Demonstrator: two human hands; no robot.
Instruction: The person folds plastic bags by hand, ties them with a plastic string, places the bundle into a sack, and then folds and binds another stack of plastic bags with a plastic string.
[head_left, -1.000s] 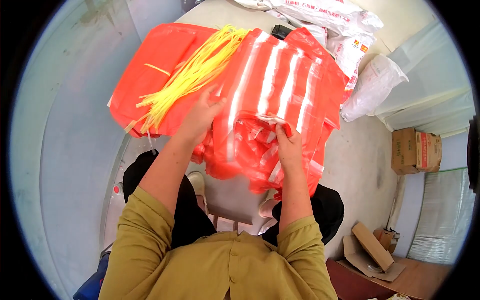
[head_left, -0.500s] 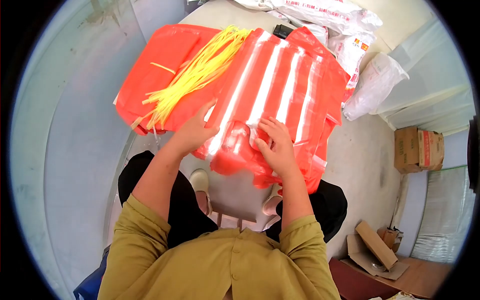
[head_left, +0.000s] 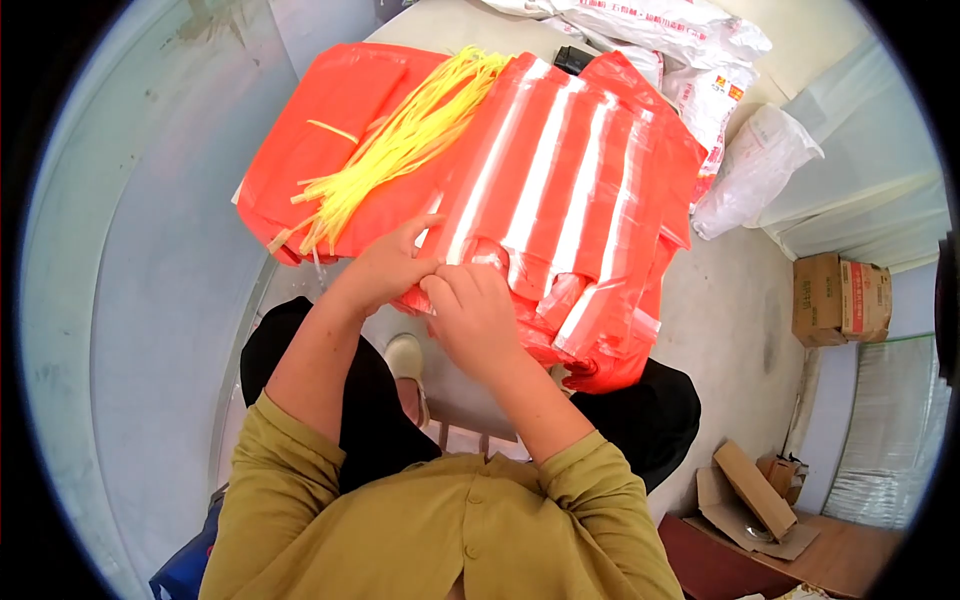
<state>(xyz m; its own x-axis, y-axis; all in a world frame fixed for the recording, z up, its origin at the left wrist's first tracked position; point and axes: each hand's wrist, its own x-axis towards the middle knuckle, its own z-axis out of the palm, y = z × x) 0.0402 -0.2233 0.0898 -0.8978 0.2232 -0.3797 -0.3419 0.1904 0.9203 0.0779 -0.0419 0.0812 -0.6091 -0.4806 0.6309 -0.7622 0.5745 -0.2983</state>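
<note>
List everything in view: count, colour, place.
striped plastic pile: one, red and white, at the hands
plain plastic pile: one, red, left
strips: bundle plus one loose, yellow, on plain pile
dark object: one, black, beyond striped pile
printed sacks: several, white and red, far end
plastic bag: one, whitish, right of sacks
cartons: at least one, brown, right
opened cardboard: one piece, brown, lower right
blue item: one, blue, lower left
shoe: one visible, pale, between trouser legs
trousers: one pair, black, beside shoe
shirt: one, olive, bottom
left hand: one, bare, striped pile's near edge
right hand: one, bare, beside left hand
</note>
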